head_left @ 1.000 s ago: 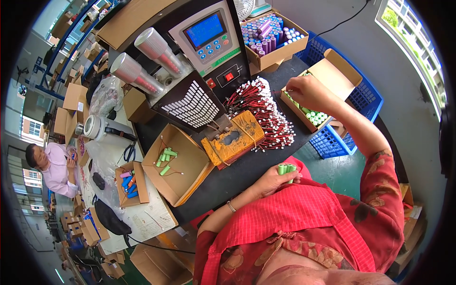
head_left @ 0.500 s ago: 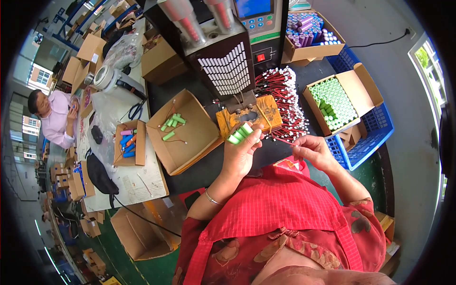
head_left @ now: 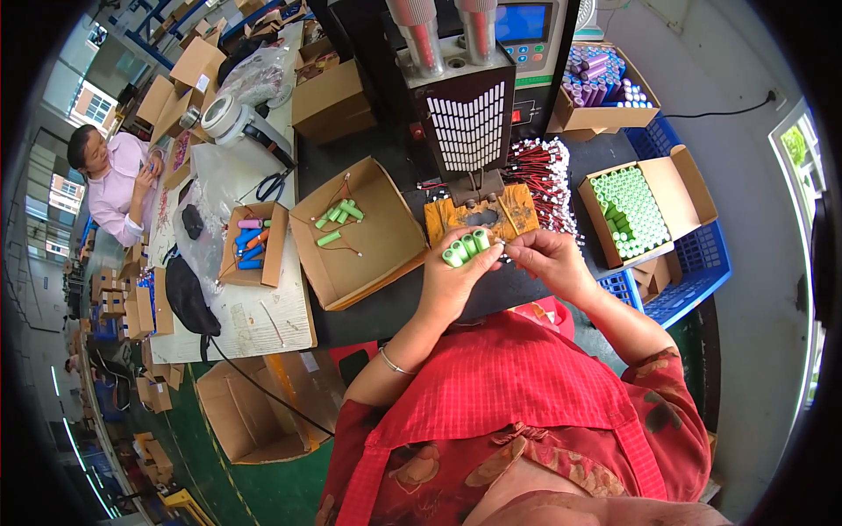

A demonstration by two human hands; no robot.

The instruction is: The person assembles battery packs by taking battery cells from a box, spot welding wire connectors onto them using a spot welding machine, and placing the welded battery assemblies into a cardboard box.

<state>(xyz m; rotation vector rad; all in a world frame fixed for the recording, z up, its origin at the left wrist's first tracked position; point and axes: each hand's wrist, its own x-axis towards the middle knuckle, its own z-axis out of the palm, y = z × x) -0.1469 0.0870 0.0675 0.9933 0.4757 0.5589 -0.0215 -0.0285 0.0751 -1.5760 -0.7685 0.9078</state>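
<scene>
green cells (head_left: 466, 248) clasped in left hand (head_left: 449, 285), right hand's (head_left: 557, 265) hold unclear, hands partly hiding orange block (head_left: 521, 206), cardboard boxes (head_left: 379, 254) either side

Cells (head_left: 467, 248) looked glossy, smooth | block (head_left: 524, 203) looked rough, scuffed | boxes (head_left: 382, 265) were matt cardboard | apron (head_left: 504, 377) was cloth | basket (head_left: 693, 286) was plastic | bangle (head_left: 395, 364) was shiny metal

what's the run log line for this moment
left hand: holds green cylindrical cells; right hand: at left thumb, grip unclear; beyond: orange block, red connector wires
</scene>
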